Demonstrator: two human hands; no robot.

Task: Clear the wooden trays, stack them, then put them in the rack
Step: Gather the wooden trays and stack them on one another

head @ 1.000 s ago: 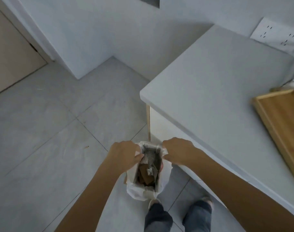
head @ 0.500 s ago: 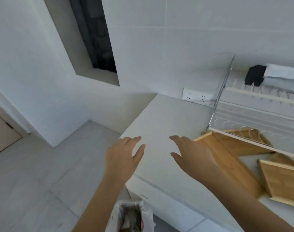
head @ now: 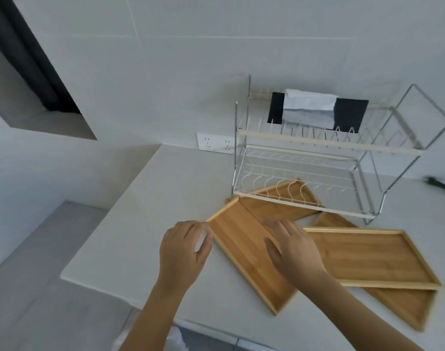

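Wooden tray [head: 246, 252] under both hands: left fingers [head: 203, 233] loosely open at its edge, right fingers [head: 277, 228] spread flat.

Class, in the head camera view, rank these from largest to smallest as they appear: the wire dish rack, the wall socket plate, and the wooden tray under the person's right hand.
1. Wire dish rack
2. Wooden tray (nearer the camera, so its look is flattered)
3. Wall socket plate

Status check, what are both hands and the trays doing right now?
Left hand open at nearest tray edge, right hand open over it. Trays empty, unstacked. Rack lower shelf free.
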